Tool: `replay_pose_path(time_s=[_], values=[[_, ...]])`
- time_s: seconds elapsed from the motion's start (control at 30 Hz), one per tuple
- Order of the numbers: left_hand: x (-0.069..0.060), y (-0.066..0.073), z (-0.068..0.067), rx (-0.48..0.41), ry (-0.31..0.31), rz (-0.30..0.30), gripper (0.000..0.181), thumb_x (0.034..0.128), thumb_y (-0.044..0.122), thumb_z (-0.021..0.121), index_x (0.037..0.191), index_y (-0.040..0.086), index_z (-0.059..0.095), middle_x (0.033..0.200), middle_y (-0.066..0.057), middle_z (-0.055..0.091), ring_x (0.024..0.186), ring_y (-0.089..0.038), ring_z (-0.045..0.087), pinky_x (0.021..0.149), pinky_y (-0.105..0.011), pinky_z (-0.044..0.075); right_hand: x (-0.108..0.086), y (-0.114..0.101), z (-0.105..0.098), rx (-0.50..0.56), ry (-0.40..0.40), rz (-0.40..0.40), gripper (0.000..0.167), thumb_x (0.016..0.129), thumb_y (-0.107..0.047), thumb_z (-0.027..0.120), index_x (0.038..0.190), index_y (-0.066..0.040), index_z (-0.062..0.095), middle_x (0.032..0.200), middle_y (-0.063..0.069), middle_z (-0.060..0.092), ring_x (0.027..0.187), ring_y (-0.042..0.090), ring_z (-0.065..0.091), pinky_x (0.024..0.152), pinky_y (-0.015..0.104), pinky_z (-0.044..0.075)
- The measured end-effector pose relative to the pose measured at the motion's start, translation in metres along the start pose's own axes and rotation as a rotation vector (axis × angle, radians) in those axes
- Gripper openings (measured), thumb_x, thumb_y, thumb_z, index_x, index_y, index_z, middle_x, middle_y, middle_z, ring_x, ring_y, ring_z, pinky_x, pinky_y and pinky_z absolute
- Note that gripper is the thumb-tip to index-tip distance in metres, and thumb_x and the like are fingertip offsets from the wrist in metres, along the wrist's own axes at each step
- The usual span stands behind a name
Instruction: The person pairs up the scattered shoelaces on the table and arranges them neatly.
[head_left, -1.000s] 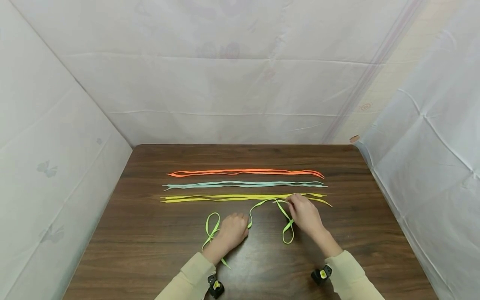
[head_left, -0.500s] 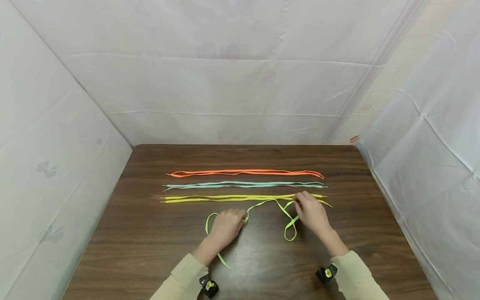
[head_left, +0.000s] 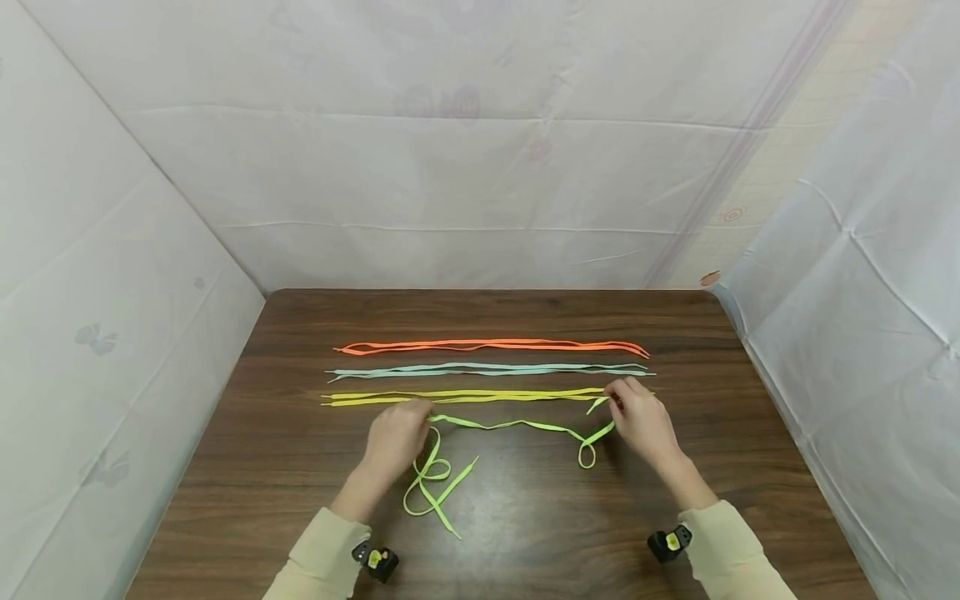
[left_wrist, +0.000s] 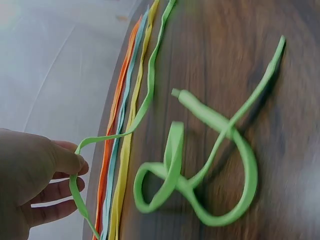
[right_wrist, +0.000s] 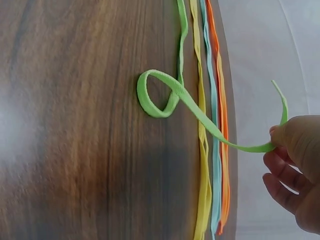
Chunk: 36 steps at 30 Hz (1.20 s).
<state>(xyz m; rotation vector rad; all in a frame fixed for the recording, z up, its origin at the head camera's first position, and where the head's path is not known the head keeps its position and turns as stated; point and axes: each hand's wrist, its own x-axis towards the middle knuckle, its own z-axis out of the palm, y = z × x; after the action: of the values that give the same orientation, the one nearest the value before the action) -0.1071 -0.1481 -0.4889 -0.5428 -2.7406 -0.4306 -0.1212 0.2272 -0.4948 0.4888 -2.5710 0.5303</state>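
Note:
A flat lime-green shoelace [head_left: 517,423] spans the gap between my two hands just in front of the yellow laces. My left hand [head_left: 397,433] pinches it between thumb and finger, as the left wrist view shows; below that grip the lace [left_wrist: 250,165] falls in loops and crossings on the table, two tips lying free. With thumb and forefinger, my right hand [head_left: 643,421] pinches the lace near its other end, and a short tip sticks out past the fingers. A small loop [right_wrist: 150,95] hangs in the lace beside the right hand.
Behind the green lace, yellow laces [head_left: 450,398], light-blue laces [head_left: 487,367] and orange laces [head_left: 487,342] lie in straight parallel rows across the brown wooden table [head_left: 262,467]. Pale cloth [head_left: 480,167] hangs around the table's back and sides.
My left hand has moved left and away from me along the green lace, drawing its middle straighter. The right hand has shifted slightly right, and its loop has shrunk.

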Motion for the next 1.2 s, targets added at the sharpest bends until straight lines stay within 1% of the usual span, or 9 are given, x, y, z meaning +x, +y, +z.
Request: replay_pose_path(time_s=[0.17, 0.3, 0.53, 0.7, 0.93, 1.2], values=[[-0.003, -0.02, -0.008, 0.01, 0.019, -0.025, 0.019, 0.0714, -0.003, 0.071, 0.084, 0.012, 0.068, 0.08, -0.003, 0.068, 0.063, -0.019, 0.063, 0.048, -0.029, 0.047, 0.001, 0.007, -0.006, -0.003, 0.005, 0.002, 0.019, 0.072, 0.006, 0.07, 0.084, -0.005, 0.061, 0.075, 0.005, 0.056, 0.063, 0.015, 0.055, 0.052, 0.031, 0.045], [-0.007, -0.035, -0.012, 0.026, 0.013, -0.052, 0.017, 0.0718, -0.002, 0.072, 0.083, 0.011, 0.068, 0.079, -0.004, 0.068, 0.059, -0.019, 0.062, 0.044, -0.029, 0.044, 0.002, 0.014, -0.012, -0.006, 0.009, 0.003, 0.019, 0.071, 0.008, 0.069, 0.084, -0.004, 0.06, 0.074, 0.005, 0.057, 0.063, 0.016, 0.055, 0.052, 0.032, 0.045], [-0.014, -0.061, -0.015, 0.043, -0.048, -0.102, 0.013, 0.0748, 0.001, 0.071, 0.083, 0.009, 0.067, 0.081, -0.006, 0.069, 0.06, -0.019, 0.062, 0.044, -0.03, 0.044, 0.0, 0.027, -0.017, -0.01, 0.026, 0.014, 0.02, 0.07, 0.01, 0.069, 0.082, -0.004, 0.06, 0.072, 0.007, 0.057, 0.063, 0.018, 0.056, 0.053, 0.035, 0.046], [-0.018, -0.076, -0.018, 0.057, -0.084, -0.142, 0.011, 0.076, 0.002, 0.07, 0.085, 0.008, 0.067, 0.082, -0.007, 0.068, 0.058, -0.019, 0.06, 0.044, -0.032, 0.044, -0.003, 0.035, -0.016, -0.008, 0.017, 0.037, 0.019, 0.07, 0.01, 0.067, 0.082, -0.004, 0.06, 0.072, 0.006, 0.057, 0.063, 0.018, 0.056, 0.053, 0.036, 0.045], [-0.024, -0.092, -0.022, 0.05, -0.121, -0.189, 0.011, 0.0771, 0.004, 0.07, 0.087, 0.008, 0.067, 0.083, -0.008, 0.068, 0.062, -0.023, 0.063, 0.047, -0.037, 0.047, -0.008, 0.043, -0.014, -0.008, -0.006, 0.077, 0.019, 0.07, 0.008, 0.067, 0.081, -0.006, 0.061, 0.073, 0.005, 0.056, 0.063, 0.017, 0.054, 0.053, 0.035, 0.044], [-0.028, -0.103, -0.023, 0.062, -0.157, -0.217, 0.009, 0.0777, 0.004, 0.069, 0.086, 0.007, 0.066, 0.082, -0.01, 0.068, 0.064, -0.025, 0.063, 0.049, -0.038, 0.047, -0.012, 0.049, -0.012, -0.017, -0.018, 0.119, 0.017, 0.072, 0.005, 0.068, 0.08, -0.007, 0.06, 0.071, 0.005, 0.058, 0.061, 0.019, 0.053, 0.053, 0.038, 0.043]])
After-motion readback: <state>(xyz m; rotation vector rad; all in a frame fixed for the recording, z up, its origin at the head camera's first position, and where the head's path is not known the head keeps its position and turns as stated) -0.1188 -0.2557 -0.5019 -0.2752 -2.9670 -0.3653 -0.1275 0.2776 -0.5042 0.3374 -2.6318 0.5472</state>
